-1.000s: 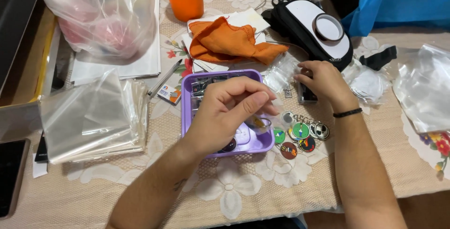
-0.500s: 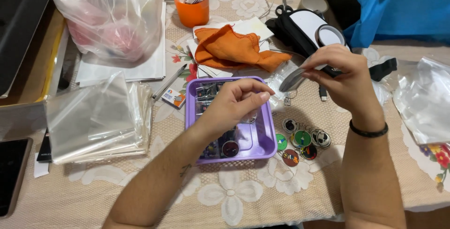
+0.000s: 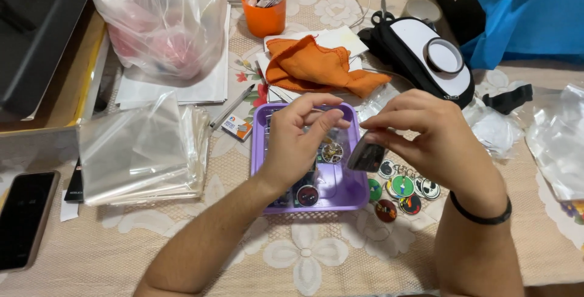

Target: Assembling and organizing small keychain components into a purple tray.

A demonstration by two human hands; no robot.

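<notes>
Head view, looking down at a cluttered desk (image 3: pixel 340 266) covered by a lace-patterned cloth. Both hands are raised just above a purple tray (image 3: pixel 258 151). The left hand (image 3: pixel 298 145) has thumb and fingertips drawn together; a thin, clear film seems to be pinched there, though this cannot be told for certain. The right hand (image 3: pixel 426 136) is closed in a pinch on a small dark sleeve (image 3: pixel 366 156), which appears glossy, slightly translucent and blurred.

A likely risk is judged to be a slip: the sleeve is held only at its edge, so it could drop into the tray among the round badges (image 3: pixel 308 195) lying there. A second risk is that the loose keychains (image 3: pixel 403 186), lying just beside the tray under the right wrist, could be swept off or scattered by the forearm. A stack of clear bags (image 3: pixel 140 151) lies well apart to the left
</notes>
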